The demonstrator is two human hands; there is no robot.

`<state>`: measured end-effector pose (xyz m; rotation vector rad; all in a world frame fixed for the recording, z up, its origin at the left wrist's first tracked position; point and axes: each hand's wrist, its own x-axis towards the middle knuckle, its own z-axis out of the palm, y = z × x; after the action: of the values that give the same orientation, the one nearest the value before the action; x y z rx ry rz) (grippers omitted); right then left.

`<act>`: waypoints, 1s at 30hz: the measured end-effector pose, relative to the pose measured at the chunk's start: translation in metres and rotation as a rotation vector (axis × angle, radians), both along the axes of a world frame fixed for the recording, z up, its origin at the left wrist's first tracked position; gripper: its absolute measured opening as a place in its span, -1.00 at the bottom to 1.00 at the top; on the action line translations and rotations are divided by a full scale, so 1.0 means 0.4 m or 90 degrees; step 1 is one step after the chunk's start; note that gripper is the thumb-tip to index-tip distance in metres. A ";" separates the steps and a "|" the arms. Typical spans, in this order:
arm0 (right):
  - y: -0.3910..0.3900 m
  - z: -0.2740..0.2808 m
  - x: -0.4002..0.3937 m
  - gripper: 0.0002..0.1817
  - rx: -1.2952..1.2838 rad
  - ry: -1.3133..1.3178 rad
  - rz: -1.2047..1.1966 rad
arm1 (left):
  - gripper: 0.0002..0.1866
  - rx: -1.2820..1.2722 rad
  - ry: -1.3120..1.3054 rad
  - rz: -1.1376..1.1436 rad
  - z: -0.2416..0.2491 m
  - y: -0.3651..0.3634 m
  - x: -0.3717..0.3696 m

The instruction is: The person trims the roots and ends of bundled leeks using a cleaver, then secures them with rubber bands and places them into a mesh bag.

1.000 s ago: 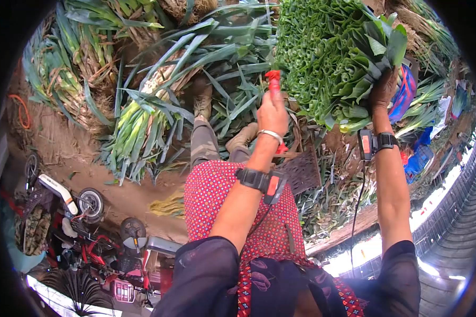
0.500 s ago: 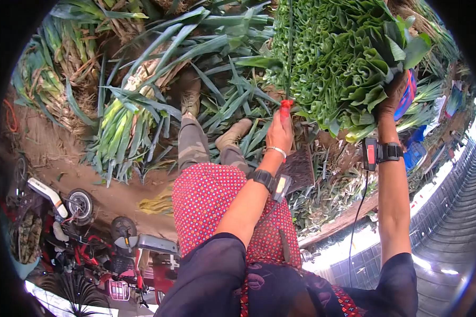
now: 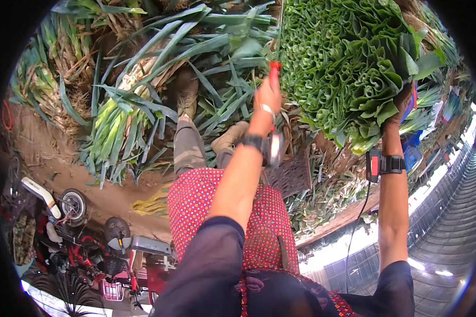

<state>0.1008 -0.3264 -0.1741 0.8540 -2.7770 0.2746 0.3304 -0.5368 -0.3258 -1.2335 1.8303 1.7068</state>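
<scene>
Outdoors over bare dirt (image 3: 63,158), left hand (image 3: 268,95) grips a red tool (image 3: 274,67); right hand (image 3: 396,113) clasps the leek bundle (image 3: 344,58).

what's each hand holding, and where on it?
Left hand: red-handled tool, grip on its handle. Right hand: leek bundle, grip at its lower edge, by the cut leaf ends.

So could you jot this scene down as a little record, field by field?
Place: outdoor yard, bare earth
Left hand: raised, closed on a red-handled tool, its tip at the bundle's edge
Right hand: grips the far side of the bundle
Bundle of leeks: large, held up, cut green ends facing the camera
Ground: loose leeks in heaps
Wrists: a black band on each
Lower left: parked scooter
</scene>
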 end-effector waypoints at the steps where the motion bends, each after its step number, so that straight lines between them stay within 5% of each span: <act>1: 0.008 0.000 -0.006 -0.54 -0.009 -0.032 -0.028 | -0.47 -0.027 0.001 -0.004 -0.042 -0.032 -0.032; 3: 0.028 -0.005 -0.017 -0.55 -0.035 -0.094 -0.091 | -0.43 -0.047 -0.032 -0.080 -0.063 -0.088 -0.038; 9: 0.043 -0.012 -0.021 -0.45 -0.101 -0.150 -0.103 | -0.39 0.093 -0.014 -0.011 0.145 -0.020 0.153; 15: 0.168 -0.058 -0.061 -0.40 -0.173 -0.277 -0.156 | -0.27 0.224 -0.069 -0.046 -0.055 -0.018 0.031; 19: 0.125 -0.046 -0.053 -0.45 -0.152 -0.226 -0.125 | -0.31 0.156 -0.003 -0.152 0.081 0.013 0.259; 24: 0.009 -0.008 -0.016 -0.54 -0.102 -0.087 -0.079 | -0.56 0.190 -0.137 -0.339 0.328 0.060 0.573; 27: 0.078 -0.035 -0.028 -0.55 -0.004 -0.013 -0.065 | -0.58 0.126 -0.180 -0.185 0.381 0.105 0.616; 30: 0.056 -0.030 -0.024 -0.53 -0.004 -0.005 -0.062 | -0.57 0.028 -0.174 -0.044 0.298 0.051 0.469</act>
<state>0.0911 -0.3040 -0.1860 0.7141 -2.8138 0.2708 0.5179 -0.5166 -0.2068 -1.2970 1.6456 1.4534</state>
